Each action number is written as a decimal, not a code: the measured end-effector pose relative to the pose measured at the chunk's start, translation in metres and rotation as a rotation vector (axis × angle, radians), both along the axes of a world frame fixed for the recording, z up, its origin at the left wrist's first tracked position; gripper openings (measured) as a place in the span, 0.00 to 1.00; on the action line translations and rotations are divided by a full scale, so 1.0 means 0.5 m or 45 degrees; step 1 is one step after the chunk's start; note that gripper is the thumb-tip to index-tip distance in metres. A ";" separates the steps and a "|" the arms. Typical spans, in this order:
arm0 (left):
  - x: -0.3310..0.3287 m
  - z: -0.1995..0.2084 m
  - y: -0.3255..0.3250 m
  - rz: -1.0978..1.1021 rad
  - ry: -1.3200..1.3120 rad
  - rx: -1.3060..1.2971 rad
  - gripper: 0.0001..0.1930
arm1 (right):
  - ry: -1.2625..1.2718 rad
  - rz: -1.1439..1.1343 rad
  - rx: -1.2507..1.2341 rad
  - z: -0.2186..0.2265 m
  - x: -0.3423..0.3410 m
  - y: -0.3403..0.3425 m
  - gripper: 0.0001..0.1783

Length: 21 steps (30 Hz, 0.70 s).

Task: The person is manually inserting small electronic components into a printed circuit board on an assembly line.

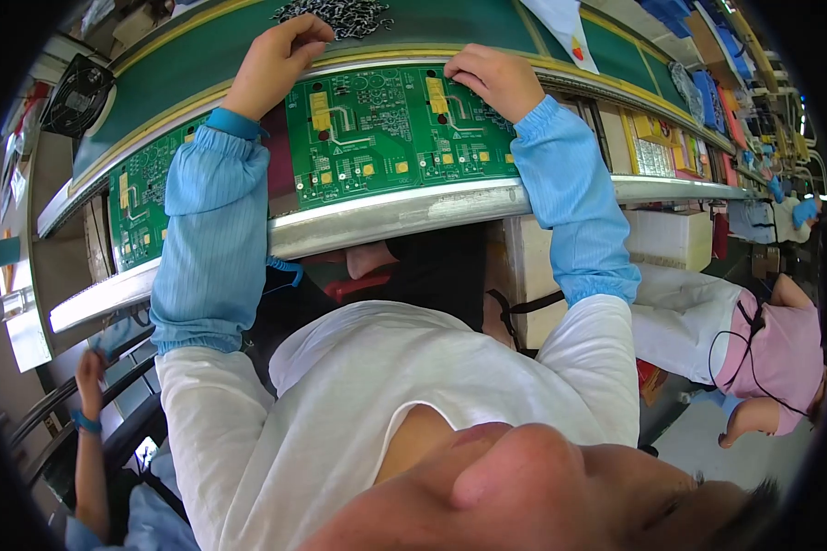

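Because the green printed circuit boards (377, 151) lie between metal rails (386, 216), a brushing blue sleeve (570, 197) could shift them. The right hand (501, 81) curls its fingers over their far edge; the left hand (274, 64) nearly pinches beside piled black-and-white components (354, 18). Whether either holds a droppable part, I cannot tell.

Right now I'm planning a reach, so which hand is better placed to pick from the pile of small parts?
Left, I'd judge: the left hand is close beside the pile, while the right hand is farther off, at a board's top edge.
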<state>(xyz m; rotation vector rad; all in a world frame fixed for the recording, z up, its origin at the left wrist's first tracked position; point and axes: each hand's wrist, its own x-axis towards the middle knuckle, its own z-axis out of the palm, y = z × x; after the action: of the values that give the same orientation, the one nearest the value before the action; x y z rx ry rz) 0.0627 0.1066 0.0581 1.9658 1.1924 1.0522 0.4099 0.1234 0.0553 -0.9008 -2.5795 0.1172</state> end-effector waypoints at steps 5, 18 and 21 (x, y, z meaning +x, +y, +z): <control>0.003 -0.006 0.010 -0.115 -0.150 -0.109 0.08 | -0.015 0.033 0.043 0.008 0.005 -0.005 0.06; -0.017 0.023 -0.005 -0.301 -0.693 -0.711 0.11 | 0.132 -0.086 -0.105 0.037 -0.001 -0.002 0.10; -0.012 0.020 -0.004 -0.269 -0.640 -0.702 0.10 | 0.138 -0.059 -0.157 0.043 -0.032 0.044 0.12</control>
<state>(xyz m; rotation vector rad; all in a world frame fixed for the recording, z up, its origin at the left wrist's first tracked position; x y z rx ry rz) 0.0569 0.1046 0.0679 1.2688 0.8533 0.9092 0.3940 0.1452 0.0770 -0.9698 -2.4711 0.3066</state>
